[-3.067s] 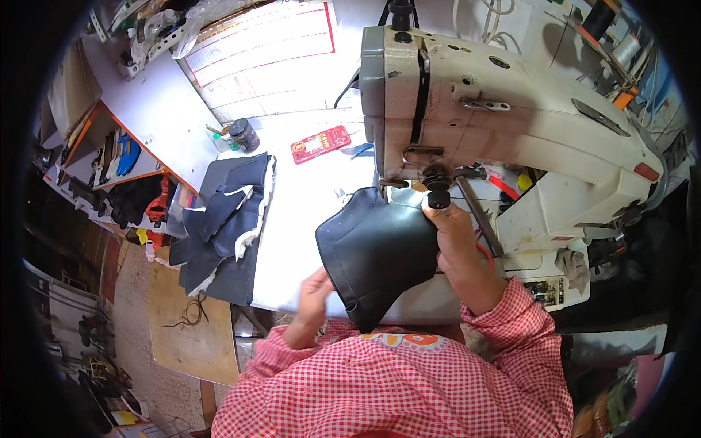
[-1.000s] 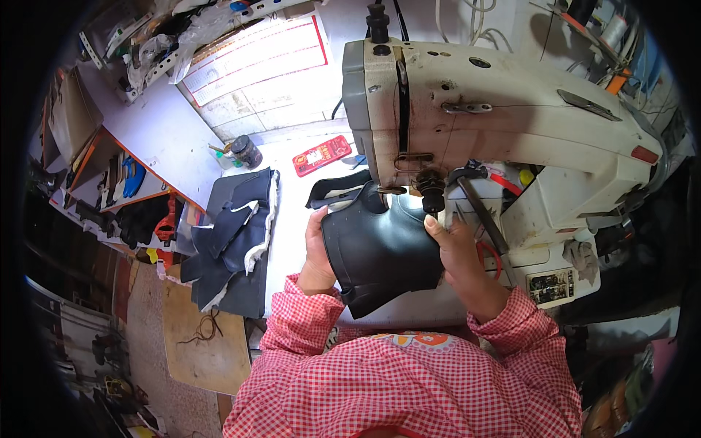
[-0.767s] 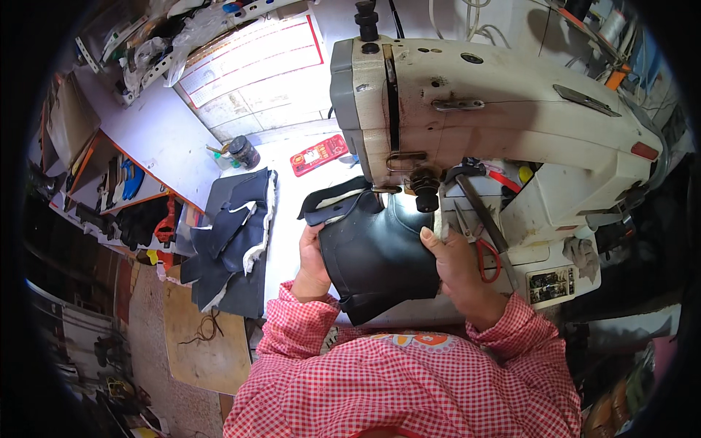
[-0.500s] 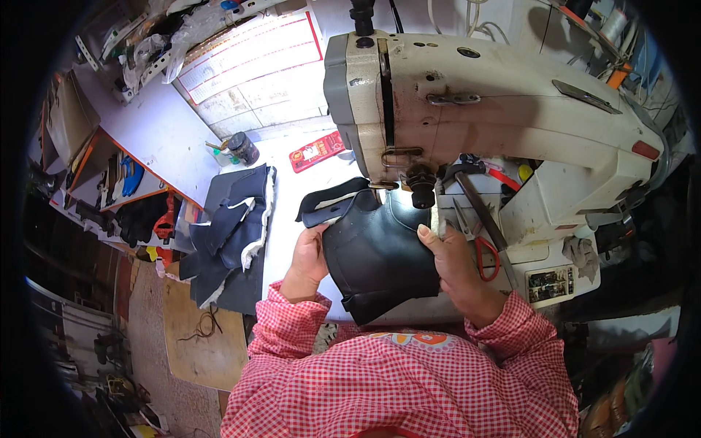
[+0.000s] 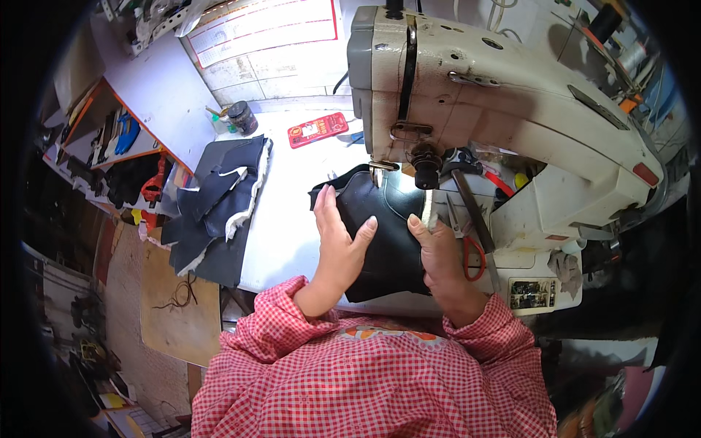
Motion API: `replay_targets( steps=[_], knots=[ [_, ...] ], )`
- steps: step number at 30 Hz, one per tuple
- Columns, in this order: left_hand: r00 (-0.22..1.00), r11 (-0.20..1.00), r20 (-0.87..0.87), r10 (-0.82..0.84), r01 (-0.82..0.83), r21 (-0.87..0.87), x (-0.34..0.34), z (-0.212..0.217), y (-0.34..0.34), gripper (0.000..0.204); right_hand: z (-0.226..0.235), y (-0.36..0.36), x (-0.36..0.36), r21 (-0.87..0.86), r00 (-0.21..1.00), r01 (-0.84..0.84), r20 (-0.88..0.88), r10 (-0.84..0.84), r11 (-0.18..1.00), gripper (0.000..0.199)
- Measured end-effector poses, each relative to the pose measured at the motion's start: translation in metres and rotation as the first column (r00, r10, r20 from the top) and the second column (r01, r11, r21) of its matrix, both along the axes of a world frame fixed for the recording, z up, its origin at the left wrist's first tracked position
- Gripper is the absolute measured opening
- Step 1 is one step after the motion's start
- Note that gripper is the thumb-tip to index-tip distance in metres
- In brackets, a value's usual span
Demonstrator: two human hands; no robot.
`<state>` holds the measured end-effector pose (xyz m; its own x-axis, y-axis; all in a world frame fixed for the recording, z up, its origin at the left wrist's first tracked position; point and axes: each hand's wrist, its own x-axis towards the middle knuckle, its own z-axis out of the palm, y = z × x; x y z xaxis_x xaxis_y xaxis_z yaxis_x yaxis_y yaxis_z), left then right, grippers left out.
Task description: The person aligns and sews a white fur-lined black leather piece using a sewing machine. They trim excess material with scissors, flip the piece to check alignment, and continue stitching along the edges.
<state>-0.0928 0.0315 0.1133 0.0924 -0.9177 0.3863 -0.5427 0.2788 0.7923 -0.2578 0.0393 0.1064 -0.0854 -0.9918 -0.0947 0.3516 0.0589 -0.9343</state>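
Observation:
A black leather piece (image 5: 387, 241) with a pale fleecy lining lies under the needle area of the beige sewing machine (image 5: 482, 87). My left hand (image 5: 339, 237) rests on its left part, fingers stretched out and thumb apart. At the right edge, my right hand (image 5: 443, 259) grips the leather, thumb on top and the other fingers hidden beneath. The far left edge of the piece is folded up into a raised flap. The machine's head hides the far end of the leather.
Left on the table sits a pile of black fleece-lined pieces (image 5: 219, 193). Behind are a dark jar (image 5: 242, 118) and a red phone-shaped item (image 5: 318, 130). Right of the leather lie red-handled scissors (image 5: 474, 257), a hammer-like tool (image 5: 473, 212) and a tray of small parts (image 5: 531, 293).
My left hand has let go of the leather's left edge and now lies flat on top of it. The right hand keeps its grip. The whole view has shifted somewhat.

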Motion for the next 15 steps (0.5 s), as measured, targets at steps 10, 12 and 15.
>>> replay_targets(
  steps=[10, 12, 15],
  knots=[
    [0.739, 0.699, -0.666, -0.099, 0.528, 0.482, 0.009, 0.019, -0.038, 0.061, -0.010, -0.009, -0.006, 0.021, 0.997, -0.076, 0.031, 0.076, 0.997, 0.022],
    [0.758, 0.546, -0.646, -0.087, 0.579, 0.606, 0.019, 0.035, -0.044, 0.042, -0.008, -0.009, -0.007, 0.052, 0.996, -0.084, 0.030, 0.083, 0.995, 0.022],
    [0.778, 0.479, -0.629, -0.012, 0.557, 0.679, 0.019, 0.050, -0.048, 0.032, -0.005, -0.009, -0.005, 0.101, 0.985, -0.111, 0.142, 0.096, 0.989, 0.021]
  ],
)
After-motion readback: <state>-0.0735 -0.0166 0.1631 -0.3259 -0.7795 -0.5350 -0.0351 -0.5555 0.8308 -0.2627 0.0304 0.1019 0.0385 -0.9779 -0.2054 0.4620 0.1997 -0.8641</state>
